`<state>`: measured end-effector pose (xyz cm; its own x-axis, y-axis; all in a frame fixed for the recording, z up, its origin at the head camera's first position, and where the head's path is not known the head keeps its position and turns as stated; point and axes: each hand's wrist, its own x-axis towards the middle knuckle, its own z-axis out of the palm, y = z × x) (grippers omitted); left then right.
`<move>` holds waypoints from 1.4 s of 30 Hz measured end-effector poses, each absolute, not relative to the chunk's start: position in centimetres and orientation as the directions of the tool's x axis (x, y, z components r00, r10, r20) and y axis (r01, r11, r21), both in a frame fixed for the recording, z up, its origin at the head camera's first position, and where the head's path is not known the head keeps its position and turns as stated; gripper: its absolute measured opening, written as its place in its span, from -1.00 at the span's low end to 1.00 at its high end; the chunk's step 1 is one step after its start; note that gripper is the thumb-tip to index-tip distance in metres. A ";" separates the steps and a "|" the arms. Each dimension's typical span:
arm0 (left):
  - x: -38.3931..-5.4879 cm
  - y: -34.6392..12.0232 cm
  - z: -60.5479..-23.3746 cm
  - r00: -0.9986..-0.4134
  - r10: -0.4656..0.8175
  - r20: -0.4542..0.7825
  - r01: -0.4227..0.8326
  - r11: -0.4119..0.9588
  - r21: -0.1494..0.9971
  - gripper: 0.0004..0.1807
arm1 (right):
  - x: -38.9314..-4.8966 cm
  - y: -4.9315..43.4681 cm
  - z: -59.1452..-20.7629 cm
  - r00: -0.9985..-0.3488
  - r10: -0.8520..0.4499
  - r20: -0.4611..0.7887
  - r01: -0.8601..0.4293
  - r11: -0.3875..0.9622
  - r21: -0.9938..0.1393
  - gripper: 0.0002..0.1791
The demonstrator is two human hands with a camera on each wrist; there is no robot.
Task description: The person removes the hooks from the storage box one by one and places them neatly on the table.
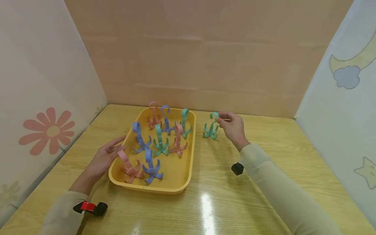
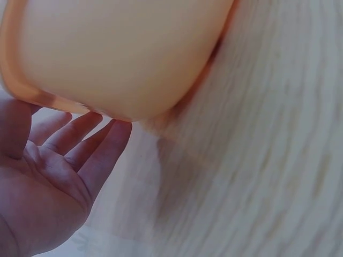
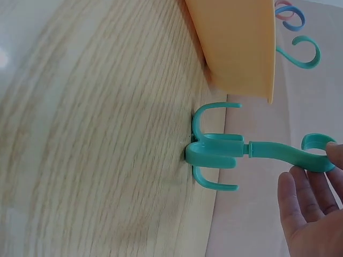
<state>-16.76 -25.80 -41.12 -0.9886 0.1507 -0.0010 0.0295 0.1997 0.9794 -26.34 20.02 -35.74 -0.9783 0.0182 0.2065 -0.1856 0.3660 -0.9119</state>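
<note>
My right hand (image 1: pixel 233 129) pinches the curled top of a green four-armed hanging hook (image 1: pixel 210 132) to the right of the yellow tray (image 1: pixel 191 160). In the right wrist view this green hook (image 3: pixel 217 152) stands upright with its base at the wooden table, thumb and fingertips at its curl. At the tray's left side is my left hand (image 1: pixel 101 160), fingers extended. The left wrist view has its fingertips right at the tray's rim (image 2: pixel 53 100). Inside the tray stand several similar hooks: pink (image 1: pixel 177 143), blue (image 1: pixel 151 169) and green (image 1: pixel 160 143).
The wooden table (image 1: pixel 264 137) carries the tray left of centre. Behind it rises a plain tan backdrop (image 1: pixel 205 65). Pale side panels with a printed flower (image 1: pixel 53 130) and a moon (image 1: pixel 355 58) flank the table.
</note>
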 end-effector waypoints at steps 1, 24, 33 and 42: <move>-16.8 -25.8 -41.1 -0.989 0.150 0.002 0.032 0.199 0.979 -0.29 | -26.5 20.0 -35.7 -0.977 0.021 0.210 -0.189 0.360 -0.913 -0.68; -16.5 -25.7 -41.2 -0.992 0.126 0.000 0.028 0.228 0.973 -0.30 | -26.0 20.8 -36.0 -0.973 -0.043 0.225 -0.223 0.395 -0.891 -0.46; -16.4 -25.9 -40.8 -0.991 0.134 0.003 0.031 0.210 0.977 -0.31 | -23.1 19.5 -35.2 -0.890 -0.070 0.450 -0.415 0.533 -0.738 -0.41; -16.7 -25.5 -41.1 -0.990 0.138 0.010 0.039 0.208 0.977 -0.32 | -20.1 16.4 -34.7 -0.838 -0.169 0.519 -0.542 0.371 -0.754 -0.49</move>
<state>-16.74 -25.50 -41.06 -0.9904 0.1377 0.0097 0.0385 0.2082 0.9773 -20.11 16.38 -34.73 -0.8379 -0.1689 0.5190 -0.5419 0.3711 -0.7541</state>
